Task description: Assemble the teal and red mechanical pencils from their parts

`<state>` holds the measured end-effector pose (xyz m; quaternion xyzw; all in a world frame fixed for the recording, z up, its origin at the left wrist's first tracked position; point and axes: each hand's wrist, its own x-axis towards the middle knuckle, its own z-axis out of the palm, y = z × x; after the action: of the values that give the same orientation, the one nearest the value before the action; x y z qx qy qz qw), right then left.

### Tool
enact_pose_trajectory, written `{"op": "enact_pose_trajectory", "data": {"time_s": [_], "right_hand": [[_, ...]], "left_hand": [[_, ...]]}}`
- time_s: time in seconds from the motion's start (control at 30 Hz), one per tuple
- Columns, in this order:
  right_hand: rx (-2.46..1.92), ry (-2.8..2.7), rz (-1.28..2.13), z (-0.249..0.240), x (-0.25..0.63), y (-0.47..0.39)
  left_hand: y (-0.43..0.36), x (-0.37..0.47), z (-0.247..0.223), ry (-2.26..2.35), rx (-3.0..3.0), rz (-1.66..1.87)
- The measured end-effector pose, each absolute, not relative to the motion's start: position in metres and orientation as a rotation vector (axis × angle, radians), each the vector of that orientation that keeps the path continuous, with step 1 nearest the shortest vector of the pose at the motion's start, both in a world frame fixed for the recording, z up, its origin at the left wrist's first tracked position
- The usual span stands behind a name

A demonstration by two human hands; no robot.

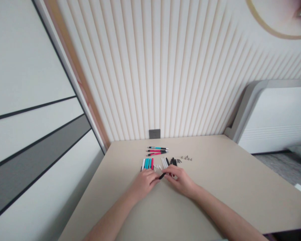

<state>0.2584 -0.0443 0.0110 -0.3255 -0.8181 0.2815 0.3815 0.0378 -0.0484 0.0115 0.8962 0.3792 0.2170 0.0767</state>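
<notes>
Between my two hands is a short black pen part (pixel 162 176), tilted up to the right. The fingers of my left hand (pixel 145 181) are closed at its lower left end. My right hand (pixel 180 179) pinches its upper right end between thumb and fingertips. Just beyond my left hand lies a row of white, blue and red pen barrels (pixel 148 163), partly covered by the fingers. White refill tubes (pixel 164 162) and black pen parts (pixel 174 162) lie beyond my right hand. Small white pieces (pixel 157 166) sit between the groups.
Three pens (pixel 157 151), one blue and two red, lie farther back on the beige table (pixel 205 150). Small metal tips (pixel 187 158) and grey springs or clips (pixel 179 161) are at right. Behind stands a ribbed wall (pixel 150 73) with a dark socket (pixel 155 134).
</notes>
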Motion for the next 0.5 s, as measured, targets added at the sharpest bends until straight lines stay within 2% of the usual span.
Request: {"op": "enact_pose_trajectory", "data": {"time_s": [0.33, 0.5], "right_hand": [[-1.05, -1.929, 0.639, 0.0154, 0.2657, -0.042], [-1.015, -2.07, 0.684, 0.0138, 0.2647, -0.0423]], "left_hand": [[-0.047, 0.0332, 0.0165, 1.226, 2.601, 0.81], [-0.0476, 0.0318, 0.0172, 1.247, 2.576, 0.83]]}}
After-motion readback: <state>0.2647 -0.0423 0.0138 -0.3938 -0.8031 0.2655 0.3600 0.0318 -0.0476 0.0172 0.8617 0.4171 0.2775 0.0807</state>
